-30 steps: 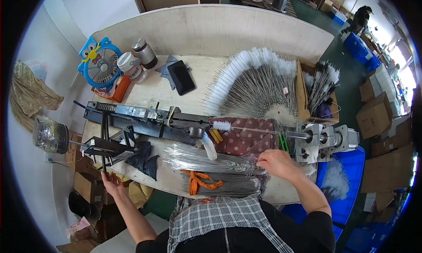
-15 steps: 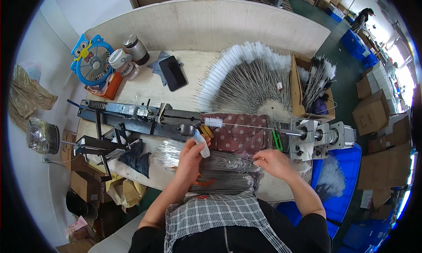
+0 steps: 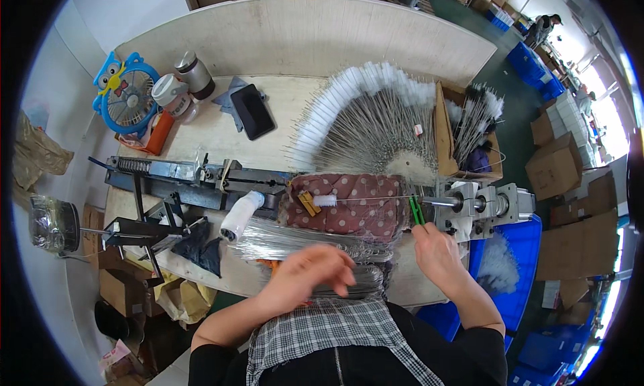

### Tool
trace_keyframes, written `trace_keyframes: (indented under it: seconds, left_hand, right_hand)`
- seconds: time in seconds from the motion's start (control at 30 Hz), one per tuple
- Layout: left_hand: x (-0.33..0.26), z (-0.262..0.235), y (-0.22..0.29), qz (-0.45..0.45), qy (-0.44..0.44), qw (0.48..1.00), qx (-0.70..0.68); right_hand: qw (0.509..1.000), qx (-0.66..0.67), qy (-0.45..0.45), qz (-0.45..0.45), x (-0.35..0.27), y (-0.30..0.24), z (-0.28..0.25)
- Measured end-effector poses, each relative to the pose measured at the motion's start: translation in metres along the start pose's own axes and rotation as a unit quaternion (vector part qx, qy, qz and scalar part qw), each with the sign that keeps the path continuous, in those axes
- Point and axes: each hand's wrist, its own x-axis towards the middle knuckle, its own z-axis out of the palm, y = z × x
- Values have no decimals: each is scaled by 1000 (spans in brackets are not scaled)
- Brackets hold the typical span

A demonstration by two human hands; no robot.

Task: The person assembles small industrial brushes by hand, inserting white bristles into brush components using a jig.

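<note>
A white bristle brush lies over a maroon polka-dot cushion, and its thin wire stem runs right to a metal spindle. My right hand is closed on the lower end of a narrow green two-armed tool, whose tip is by the stem near the spindle. Above bundles of thin wires is my left hand, blurred, its fingers loosely apart and holding nothing. A lever with a white-wrapped handle stands to its upper left. Yellow blocks sit beside the bristles.
Many finished brushes fan out at the back; more fill a cardboard box. A black phone, a blue fan and bottles stand back left. A blue bin is at right. A person is far off.
My left hand has let go of the white handle, which has swung left, and moved nearer my body. My right hand has taken hold of the green tool. The brush bristles now lie over the cushion.
</note>
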Motion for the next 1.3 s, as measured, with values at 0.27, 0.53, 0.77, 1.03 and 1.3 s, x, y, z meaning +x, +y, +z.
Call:
trace_keyframes:
  seconds: [0.27,0.53,0.77,1.03,1.3]
  left_hand:
    - [73,17,3,314,5,823,473]
    - [181,16,-20,224,118,494,832]
    - [182,-13,9,209,161,410,873]
    - [42,-40,-25,424,183,569,680]
    - [-4,-83,-19,124,372,920,-18]
  right_hand:
    - [955,-53,291,8,-7,65,-100]
    - [942,267,196,-59,68,35,-39]
    - [970,208,95,-76,83,28,-39]
    - [900,271,75,-333,131,-51,-39]
    - [909,249,160,-293,151,-135,-1]
